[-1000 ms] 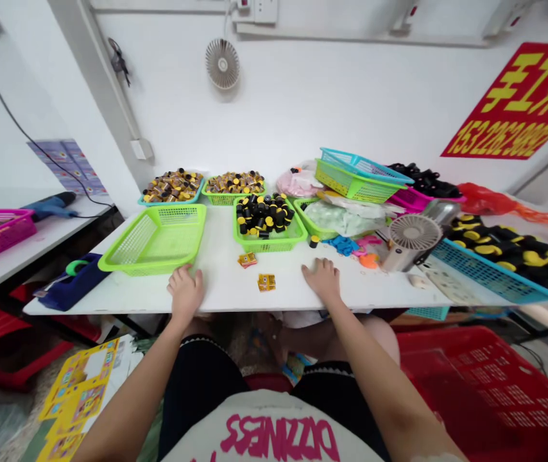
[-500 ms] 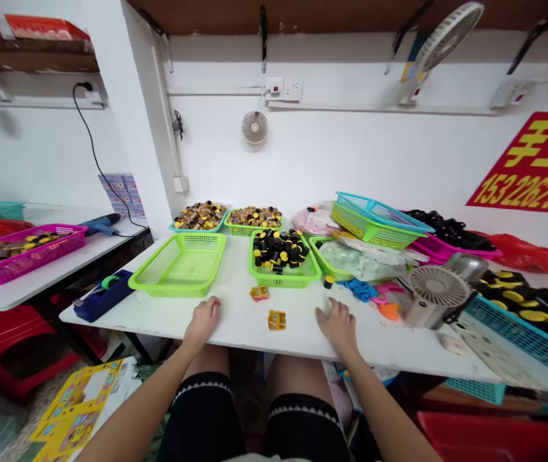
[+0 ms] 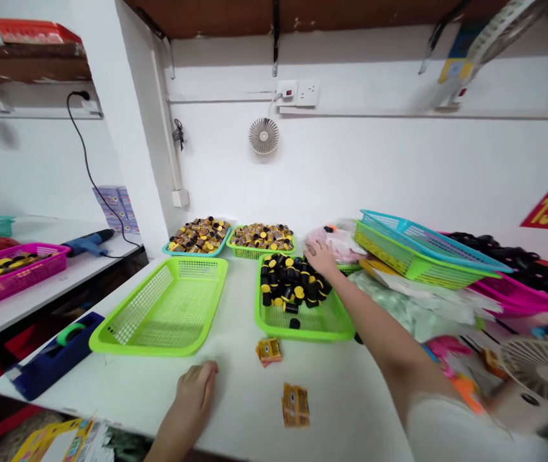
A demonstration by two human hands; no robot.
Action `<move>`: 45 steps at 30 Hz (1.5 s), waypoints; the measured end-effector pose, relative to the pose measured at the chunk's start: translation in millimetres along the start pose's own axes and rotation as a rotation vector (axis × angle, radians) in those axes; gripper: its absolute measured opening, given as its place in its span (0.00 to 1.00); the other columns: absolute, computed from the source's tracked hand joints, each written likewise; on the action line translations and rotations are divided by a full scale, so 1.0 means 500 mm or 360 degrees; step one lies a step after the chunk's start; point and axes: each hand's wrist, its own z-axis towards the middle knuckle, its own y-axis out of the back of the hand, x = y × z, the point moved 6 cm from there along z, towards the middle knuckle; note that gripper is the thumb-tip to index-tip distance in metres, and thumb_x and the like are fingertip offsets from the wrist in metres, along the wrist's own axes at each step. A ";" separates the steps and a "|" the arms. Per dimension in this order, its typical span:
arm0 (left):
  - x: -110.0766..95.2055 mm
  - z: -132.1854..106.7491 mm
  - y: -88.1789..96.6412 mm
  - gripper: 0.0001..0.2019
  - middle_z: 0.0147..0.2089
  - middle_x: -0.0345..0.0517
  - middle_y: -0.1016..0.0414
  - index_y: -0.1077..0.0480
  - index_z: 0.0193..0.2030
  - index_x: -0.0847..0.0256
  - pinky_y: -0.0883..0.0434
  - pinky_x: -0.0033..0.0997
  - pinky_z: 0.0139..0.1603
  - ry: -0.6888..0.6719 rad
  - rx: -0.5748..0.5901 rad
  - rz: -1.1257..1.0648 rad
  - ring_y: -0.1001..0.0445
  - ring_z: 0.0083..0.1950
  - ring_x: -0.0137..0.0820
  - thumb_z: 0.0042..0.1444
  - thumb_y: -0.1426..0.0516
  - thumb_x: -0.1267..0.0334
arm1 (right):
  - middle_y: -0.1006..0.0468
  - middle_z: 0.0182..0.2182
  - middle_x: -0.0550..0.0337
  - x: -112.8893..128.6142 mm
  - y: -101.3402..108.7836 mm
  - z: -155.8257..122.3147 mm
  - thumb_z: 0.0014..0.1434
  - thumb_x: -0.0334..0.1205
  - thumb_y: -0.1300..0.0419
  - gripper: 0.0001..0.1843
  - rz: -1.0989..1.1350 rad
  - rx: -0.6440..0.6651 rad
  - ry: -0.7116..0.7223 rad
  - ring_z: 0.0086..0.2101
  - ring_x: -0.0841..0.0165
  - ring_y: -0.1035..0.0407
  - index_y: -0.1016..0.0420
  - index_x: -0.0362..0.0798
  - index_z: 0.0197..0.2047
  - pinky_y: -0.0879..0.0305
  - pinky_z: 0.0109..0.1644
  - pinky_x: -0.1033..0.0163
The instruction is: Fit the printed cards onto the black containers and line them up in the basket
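Observation:
My right hand (image 3: 321, 258) reaches over the far right corner of a green basket (image 3: 303, 331) that holds many small black cylinders with yellow ends (image 3: 289, 280). Its fingers look stretched and a little apart, by the basket's rim and a pink plastic bag (image 3: 339, 244); no held thing shows. On the white table, my left hand (image 3: 193, 393) rests with its fingers curled in, and nothing shows in it. Beyond it stands a bare green basket (image 3: 168, 314). Right of my left hand lie a small stack of yellow printed pieces (image 3: 269, 351) and a second one (image 3: 296, 405).
Two baskets of wrapped brown and yellow pieces (image 3: 199, 234) stand at the back. A blue tape dispenser (image 3: 55, 353) sits at the left edge. Stacked baskets (image 3: 423, 250), plastic bags (image 3: 389, 298) and a desk fan (image 3: 538, 378) crowd the right side.
My right hand has moved forward from the table's front to the far side of the basket of cylinders. My left hand stays on the table. The view has moved closer to the table.

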 end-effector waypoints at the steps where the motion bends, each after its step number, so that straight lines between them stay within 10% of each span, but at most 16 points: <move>1: 0.003 0.000 0.001 0.15 0.39 0.47 0.23 0.30 0.42 0.54 0.27 0.44 0.46 -0.0003 -0.0017 -0.0012 0.23 0.43 0.39 0.68 0.58 0.62 | 0.32 0.62 0.47 0.000 -0.028 0.041 0.67 0.46 0.44 0.22 -0.0007 0.0077 -0.0030 0.61 0.54 0.38 0.31 0.47 0.60 0.41 0.64 0.41; 8: -0.003 -0.003 0.018 0.14 0.37 0.47 0.22 0.30 0.39 0.54 0.24 0.45 0.43 0.0027 -0.0055 -0.0008 0.22 0.40 0.40 0.67 0.56 0.62 | 0.30 0.59 0.50 0.008 -0.153 0.071 0.67 0.48 0.42 0.20 0.0050 0.0635 0.0098 0.57 0.58 0.34 0.28 0.46 0.57 0.37 0.62 0.43; 14: -0.004 -0.004 0.023 0.14 0.38 0.46 0.23 0.30 0.39 0.55 0.26 0.45 0.47 0.0105 0.0021 -0.0014 0.24 0.43 0.40 0.67 0.56 0.61 | 0.31 0.63 0.57 0.018 -0.114 -0.076 0.69 0.55 0.53 0.25 0.0181 0.1085 0.0373 0.64 0.61 0.40 0.23 0.53 0.57 0.49 0.71 0.54; 19: -0.001 -0.010 0.025 0.14 0.39 0.48 0.23 0.30 0.39 0.57 0.27 0.47 0.49 0.0064 -0.0003 0.0022 0.25 0.45 0.41 0.67 0.56 0.60 | 0.35 0.67 0.62 0.062 -0.069 -0.240 0.67 0.63 0.54 0.29 0.0236 0.1304 0.0519 0.67 0.55 0.43 0.29 0.63 0.63 0.62 0.72 0.42; 24: -0.025 -0.022 0.034 0.13 0.44 0.51 0.21 0.30 0.45 0.58 0.25 0.49 0.52 -0.0088 -0.0131 0.0141 0.24 0.49 0.42 0.68 0.54 0.59 | 0.26 0.60 0.62 0.097 -0.008 -0.270 0.68 0.61 0.55 0.29 0.0324 0.1098 0.0613 0.59 0.61 0.32 0.30 0.60 0.63 0.42 0.67 0.53; 27: -0.115 -0.026 0.007 0.13 0.44 0.53 0.21 0.29 0.47 0.60 0.23 0.44 0.51 -0.0429 -0.0068 0.0168 0.22 0.48 0.39 0.67 0.54 0.65 | 0.28 0.61 0.54 0.122 -0.001 -0.208 0.71 0.54 0.58 0.28 0.0316 0.0797 0.0538 0.59 0.63 0.34 0.30 0.49 0.62 0.40 0.65 0.57; 33: -0.316 -0.047 -0.150 0.18 0.62 0.52 0.27 0.32 0.61 0.58 0.27 0.39 0.63 -0.1067 0.0321 0.0317 0.28 0.63 0.38 0.68 0.53 0.66 | 0.41 0.69 0.50 0.233 -0.125 -0.089 0.70 0.48 0.53 0.26 0.0201 0.0660 0.0430 0.69 0.54 0.52 0.38 0.50 0.67 0.52 0.70 0.41; 38: -0.300 -0.057 -0.189 0.20 0.65 0.56 0.29 0.35 0.64 0.65 0.31 0.42 0.66 -0.1055 0.0424 0.0424 0.32 0.67 0.40 0.68 0.52 0.69 | 0.41 0.68 0.46 0.248 -0.198 -0.107 0.69 0.42 0.51 0.23 0.0160 0.0802 0.0523 0.65 0.50 0.43 0.34 0.47 0.64 0.45 0.65 0.36; 45: -0.282 -0.056 -0.147 0.21 0.64 0.64 0.30 0.37 0.65 0.72 0.33 0.42 0.66 -0.1218 0.0550 0.0562 0.33 0.67 0.43 0.68 0.54 0.73 | 0.24 0.53 0.51 0.185 -0.136 -0.205 0.63 0.31 0.45 0.18 0.0350 0.0899 0.0910 0.54 0.61 0.29 0.24 0.46 0.55 0.36 0.62 0.54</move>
